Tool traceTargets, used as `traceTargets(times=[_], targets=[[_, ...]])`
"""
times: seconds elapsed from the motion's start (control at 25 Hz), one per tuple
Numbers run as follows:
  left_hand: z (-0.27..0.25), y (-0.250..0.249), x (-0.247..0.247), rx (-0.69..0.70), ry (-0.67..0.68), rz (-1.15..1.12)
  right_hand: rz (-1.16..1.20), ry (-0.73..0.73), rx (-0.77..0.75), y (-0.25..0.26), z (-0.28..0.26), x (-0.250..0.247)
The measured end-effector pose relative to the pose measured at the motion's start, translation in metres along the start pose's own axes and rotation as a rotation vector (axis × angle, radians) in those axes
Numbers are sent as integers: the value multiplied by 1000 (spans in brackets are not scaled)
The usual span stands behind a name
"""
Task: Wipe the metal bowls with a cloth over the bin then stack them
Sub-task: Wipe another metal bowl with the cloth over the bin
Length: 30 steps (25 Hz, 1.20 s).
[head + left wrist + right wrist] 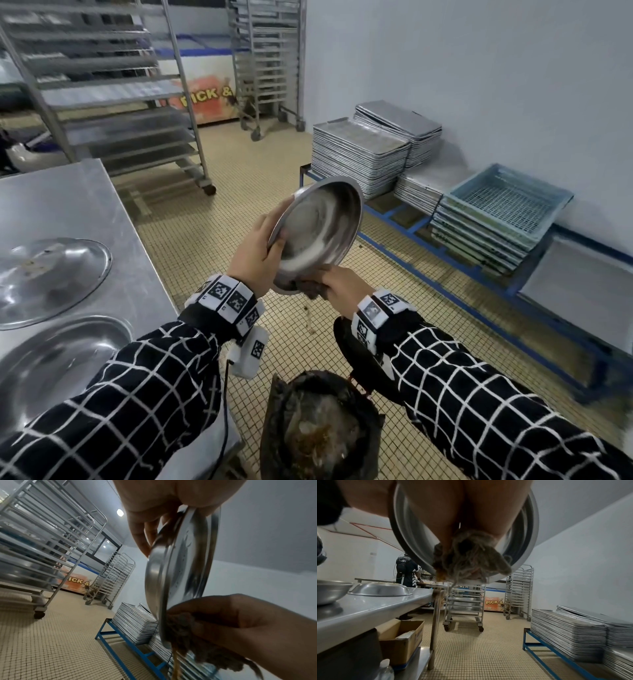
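Observation:
I hold a metal bowl [318, 233] tilted on edge above the black-lined bin [322, 428]. My left hand [260, 246] grips its left rim, thumb inside. My right hand [339, 284] clutches a dirty grey-brown cloth [308, 289] against the bowl's lowest rim, and brown liquid drips off it. In the left wrist view the bowl [180, 568] shows edge-on with the cloth [187, 631] bunched at its bottom. The right wrist view shows the frayed cloth [471, 561] pressed on the bowl's rim [412, 540]. Two more bowls sit on the steel table [85, 205]: one upside down [48, 277], one upright [58, 370].
Wheeled tray racks [113, 85] stand behind the table and at the back [270, 61]. Stacks of baking trays [363, 154] and a blue crate [510, 195] rest on a low blue frame along the right wall. A cardboard box [402, 639] sits under the table. Another person [406, 572] works far off.

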<state>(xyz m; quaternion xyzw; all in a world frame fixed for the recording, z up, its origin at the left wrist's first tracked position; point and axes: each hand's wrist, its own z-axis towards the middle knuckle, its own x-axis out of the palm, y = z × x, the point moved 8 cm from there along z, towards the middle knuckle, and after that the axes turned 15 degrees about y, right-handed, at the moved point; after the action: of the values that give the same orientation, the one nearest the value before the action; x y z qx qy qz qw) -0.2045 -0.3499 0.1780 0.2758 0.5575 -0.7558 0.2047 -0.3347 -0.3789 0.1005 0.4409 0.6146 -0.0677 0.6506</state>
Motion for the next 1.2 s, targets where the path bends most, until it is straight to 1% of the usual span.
traceTargets(times=[0.04, 0.16, 0.2, 0.24, 0.28, 0.36, 0.44, 0.52, 0.6, 0.68, 0.72, 0.84, 1.0, 1.04, 1.08, 1.12, 1.16, 1.2], targets=[[1, 2, 0, 7, 8, -39, 33, -112, -2, -2, -6, -10], [6, 15, 0, -4, 43, -179, 152, -575, 12, -12, -22, -57], [7, 18, 1, -11, 54, -219, 184, -672, 12, -14, -24, -72], [8, 20, 3, -29, 66, -259, 187, -720, 3, -15, -22, -84], [9, 21, 4, -47, 76, -293, 153, -735, -8, -14, -18, -95], [10, 19, 4, -69, 82, -361, 12, -672, -15, -14, -6, -100], [8, 20, -1, -82, 29, -495, -98, -566, -34, -16, -1, -89], [7, 20, -8, -82, -38, -589, -122, -482, -87, -14, -1, -72], [7, 19, -13, -66, -64, -627, -90, -334, -85, -7, 2, -52], [11, 20, -17, -58, -72, -613, -56, -154, -80, 5, 7, -33], [13, 21, -18, -57, -67, -590, -40, -93, -87, 11, 9, -27], [17, 27, -19, -53, -39, -501, -2, -22, -118, 22, 9, -25], [18, 30, -17, -58, -8, -389, -81, 152, -53, 11, 0, -19], [18, 32, -18, -61, -20, -379, -36, 153, -28, 6, -3, -23], [18, 33, -20, -65, -39, -386, 56, 90, -11, 3, -7, -32], [18, 33, -22, -71, -56, -398, 185, -39, 5, -1, -9, -46], [17, 34, -23, -82, -69, -406, 305, -225, 16, -4, -12, -64], [16, 34, -24, -91, -73, -418, 376, -428, 34, -7, -16, -81]])
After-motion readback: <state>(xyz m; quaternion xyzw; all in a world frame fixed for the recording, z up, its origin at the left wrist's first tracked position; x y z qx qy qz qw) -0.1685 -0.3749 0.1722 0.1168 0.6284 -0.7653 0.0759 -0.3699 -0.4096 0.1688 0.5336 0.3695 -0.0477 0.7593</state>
